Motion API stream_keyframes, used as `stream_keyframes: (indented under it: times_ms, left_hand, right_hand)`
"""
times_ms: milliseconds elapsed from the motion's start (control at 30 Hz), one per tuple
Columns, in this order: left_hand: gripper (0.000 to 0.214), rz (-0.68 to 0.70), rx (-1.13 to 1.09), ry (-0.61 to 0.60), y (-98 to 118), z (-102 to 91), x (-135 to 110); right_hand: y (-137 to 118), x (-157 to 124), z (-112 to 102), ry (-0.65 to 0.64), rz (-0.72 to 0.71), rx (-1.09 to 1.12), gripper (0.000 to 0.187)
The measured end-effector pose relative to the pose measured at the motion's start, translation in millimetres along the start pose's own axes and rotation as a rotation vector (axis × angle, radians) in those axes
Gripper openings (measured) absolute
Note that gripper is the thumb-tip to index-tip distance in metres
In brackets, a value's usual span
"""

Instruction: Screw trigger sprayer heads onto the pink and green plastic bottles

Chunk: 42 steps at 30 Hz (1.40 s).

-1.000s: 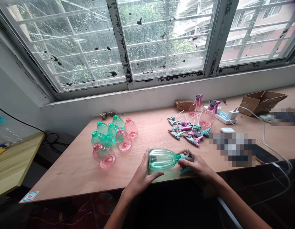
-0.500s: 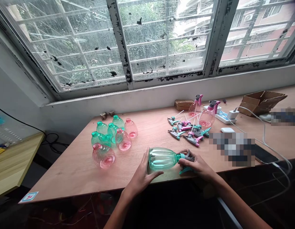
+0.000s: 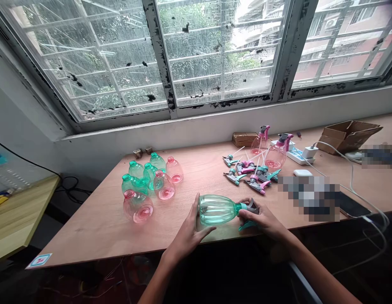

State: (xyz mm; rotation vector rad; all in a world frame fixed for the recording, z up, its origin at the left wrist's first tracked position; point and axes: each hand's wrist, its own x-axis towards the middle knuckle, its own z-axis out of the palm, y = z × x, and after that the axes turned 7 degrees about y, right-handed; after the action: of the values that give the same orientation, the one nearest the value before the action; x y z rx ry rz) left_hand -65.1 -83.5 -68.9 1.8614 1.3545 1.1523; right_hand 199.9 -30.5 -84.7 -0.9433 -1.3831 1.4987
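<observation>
A green spray bottle [image 3: 217, 210] lies on its side between my hands, near the table's front edge. My left hand [image 3: 191, 230] cups its base, with the thumb along the near side. At the neck, my right hand [image 3: 262, 217] is closed on the grey and teal trigger sprayer head [image 3: 252, 206], whose lower part is partly hidden by the fingers. Several loose trigger sprayer heads [image 3: 254, 183], pink or teal with grey, lie in a pile beyond my right hand. To the left stand several open green bottles [image 3: 135, 184] and pink bottles [image 3: 138, 207].
Two pink bottles with sprayer heads [image 3: 275, 156] stand behind the pile. A power strip [image 3: 300, 157], a white case [image 3: 303, 173], a phone [image 3: 354, 204] and cables are on the right. An opened cardboard box [image 3: 346, 137] sits further back. The table's front edge runs below my hands.
Very little differs. The bottle and my left hand have shifted slightly to the right, and my right fingers have moved a little on the sprayer head.
</observation>
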Motion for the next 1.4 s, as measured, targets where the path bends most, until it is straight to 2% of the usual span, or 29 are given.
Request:
stream_keyframes:
  times_ms: [167,367,467,633,800,967,1100,1267,1400]
  left_hand:
    - [0.110,-0.028,-0.021,-0.036,2.8,-2.0,-1.0]
    - [0.097,-0.036,-0.047,-0.043,-0.7,-1.8,-0.8]
    - [0.101,-0.019,-0.031,-0.011,-1.4,-0.1,-0.8]
    - [0.113,-0.053,-0.041,-0.055,4.9,-1.9,-0.6]
    - [0.100,-0.050,-0.060,-0.056,5.8,-3.4,0.0]
    - [0.101,-0.017,-0.026,-0.020,3.3,-1.6,-0.5]
    - [0.110,-0.053,-0.018,-0.055,6.2,-2.7,-0.9]
    - [0.093,-0.049,-0.024,-0.059,5.2,-3.3,0.2]
    - [0.098,-0.024,-0.008,-0.029,0.6,-2.0,-0.5]
  right_hand:
    - [-0.1,-1.0,0.0,-0.008,0.003,0.003,0.042]
    - [-0.6,-0.5,0.1,0.002,0.007,0.000,0.044]
    - [-1.3,-0.4,0.4,0.002,0.005,0.003,0.045]
    - [-2.2,-1.1,0.1,0.001,0.009,-0.004,0.044]
    - [-1.6,-0.9,-0.1,0.006,0.010,-0.015,0.047]
    - [-1.0,-0.5,0.0,0.001,0.011,-0.013,0.048]
    - [-0.5,-1.4,-0.7,-0.010,0.004,-0.015,0.045]
    - [-1.3,-1.9,-0.5,-0.011,-0.004,-0.022,0.043]
    - [-0.8,-0.6,0.1,-0.005,-0.010,-0.010,0.043]
